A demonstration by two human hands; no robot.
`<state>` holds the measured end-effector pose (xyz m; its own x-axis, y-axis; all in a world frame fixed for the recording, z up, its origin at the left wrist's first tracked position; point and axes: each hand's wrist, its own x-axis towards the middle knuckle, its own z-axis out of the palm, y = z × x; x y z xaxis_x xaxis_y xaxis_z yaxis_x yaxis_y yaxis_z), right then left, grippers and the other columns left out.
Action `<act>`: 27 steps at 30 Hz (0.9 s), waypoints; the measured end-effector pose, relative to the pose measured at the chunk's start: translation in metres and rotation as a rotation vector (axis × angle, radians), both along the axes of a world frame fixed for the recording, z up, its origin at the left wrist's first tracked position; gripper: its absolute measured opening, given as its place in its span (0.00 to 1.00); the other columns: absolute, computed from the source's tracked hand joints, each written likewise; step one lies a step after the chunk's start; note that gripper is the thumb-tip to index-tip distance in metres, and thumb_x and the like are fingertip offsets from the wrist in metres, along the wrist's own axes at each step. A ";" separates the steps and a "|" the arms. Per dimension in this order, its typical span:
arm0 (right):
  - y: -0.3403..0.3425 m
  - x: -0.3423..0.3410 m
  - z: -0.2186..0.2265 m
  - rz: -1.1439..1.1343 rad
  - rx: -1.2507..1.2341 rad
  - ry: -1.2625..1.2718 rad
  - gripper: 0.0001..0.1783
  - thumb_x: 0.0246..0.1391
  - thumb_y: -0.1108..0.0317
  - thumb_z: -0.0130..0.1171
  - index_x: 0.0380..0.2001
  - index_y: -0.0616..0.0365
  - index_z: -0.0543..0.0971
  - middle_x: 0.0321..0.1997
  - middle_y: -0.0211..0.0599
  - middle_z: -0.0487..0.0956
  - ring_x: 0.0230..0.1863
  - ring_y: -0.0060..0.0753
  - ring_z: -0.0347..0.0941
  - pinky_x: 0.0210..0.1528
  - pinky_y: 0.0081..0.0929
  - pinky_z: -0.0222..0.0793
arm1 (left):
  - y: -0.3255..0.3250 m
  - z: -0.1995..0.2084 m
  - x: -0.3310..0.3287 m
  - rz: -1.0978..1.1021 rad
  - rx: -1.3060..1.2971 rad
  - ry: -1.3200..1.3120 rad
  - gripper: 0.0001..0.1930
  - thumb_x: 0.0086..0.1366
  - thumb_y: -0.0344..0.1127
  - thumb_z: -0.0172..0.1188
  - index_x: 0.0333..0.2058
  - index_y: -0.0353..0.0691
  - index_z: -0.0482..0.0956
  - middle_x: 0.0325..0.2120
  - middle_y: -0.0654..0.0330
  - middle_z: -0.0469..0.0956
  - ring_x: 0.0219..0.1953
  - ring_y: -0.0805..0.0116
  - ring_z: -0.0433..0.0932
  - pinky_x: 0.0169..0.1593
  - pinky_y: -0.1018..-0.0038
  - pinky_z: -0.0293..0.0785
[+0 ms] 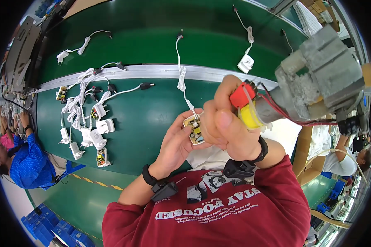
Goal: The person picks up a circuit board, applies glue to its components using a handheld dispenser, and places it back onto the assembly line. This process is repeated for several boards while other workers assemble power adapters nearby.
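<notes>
My left hand (173,144) grips an opened white power adapter (188,122) between thumb and fingers, its circuit board with yellow parts exposed. From its top a white bundled cable (181,78) runs away over the metal rail. My right hand (231,131) is closed around the front of a bulky grey tool, which looks like a glue gun (317,78) with a whitish crust, a red switch piece (242,96) and a yellow band (250,116). The right fingers are close beside the adapter. Their far side and the tool's tip are hidden.
Left on the green bench lies a pile of white adapters (98,139) with tangled cables, some opened. Beyond the metal rail (152,71), another adapter (246,62) and a cabled plug (62,57) lie on the green surface. A cardboard box (311,164) stands at right; people work on both sides.
</notes>
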<state>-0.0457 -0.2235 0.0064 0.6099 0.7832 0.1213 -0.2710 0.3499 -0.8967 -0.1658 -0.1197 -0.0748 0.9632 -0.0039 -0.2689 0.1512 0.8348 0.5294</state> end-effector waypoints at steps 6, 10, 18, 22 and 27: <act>0.007 0.000 -0.005 0.031 0.039 -0.036 0.20 0.60 0.56 0.53 0.40 0.57 0.59 0.11 0.26 0.58 0.09 0.15 0.49 0.13 0.18 0.47 | 0.004 -0.003 0.003 0.020 -0.013 -0.008 0.22 0.70 0.37 0.40 0.60 0.38 0.55 0.55 0.54 0.64 0.55 0.62 0.69 0.55 0.59 0.72; 0.009 0.002 0.006 0.012 0.053 -0.077 0.22 0.61 0.53 0.50 0.46 0.58 0.59 0.11 0.25 0.57 0.09 0.16 0.49 0.12 0.18 0.47 | 0.006 -0.010 0.009 0.027 0.020 -0.035 0.20 0.71 0.37 0.40 0.60 0.40 0.56 0.55 0.55 0.64 0.57 0.63 0.67 0.55 0.59 0.72; 0.005 0.004 0.007 -0.067 0.103 -0.021 0.20 0.63 0.52 0.45 0.47 0.56 0.61 0.11 0.22 0.54 0.08 0.14 0.47 0.10 0.16 0.46 | 0.064 0.005 0.134 0.130 0.984 -0.346 0.25 0.63 0.34 0.54 0.58 0.42 0.60 0.47 0.56 0.68 0.49 0.61 0.71 0.50 0.62 0.73; 0.010 -0.005 0.006 -0.086 0.083 -0.037 0.16 0.65 0.55 0.43 0.45 0.56 0.62 0.11 0.21 0.53 0.08 0.13 0.46 0.10 0.15 0.46 | 0.090 -0.002 0.184 0.345 1.970 -0.391 0.31 0.57 0.34 0.60 0.59 0.39 0.60 0.42 0.50 0.69 0.44 0.54 0.72 0.47 0.64 0.74; 0.014 0.003 0.007 -0.094 0.064 -0.054 0.14 0.65 0.57 0.42 0.43 0.56 0.62 0.10 0.21 0.53 0.07 0.13 0.46 0.10 0.15 0.46 | 0.090 -0.025 0.159 0.230 2.057 -0.030 0.31 0.55 0.35 0.61 0.56 0.33 0.62 0.50 0.39 0.66 0.53 0.44 0.67 0.54 0.63 0.68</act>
<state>-0.0427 -0.2092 0.0131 0.6716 0.7124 0.2036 -0.1861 0.4282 -0.8843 -0.0065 -0.0300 -0.0998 0.9054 0.3107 0.2895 0.1290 -0.8508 0.5095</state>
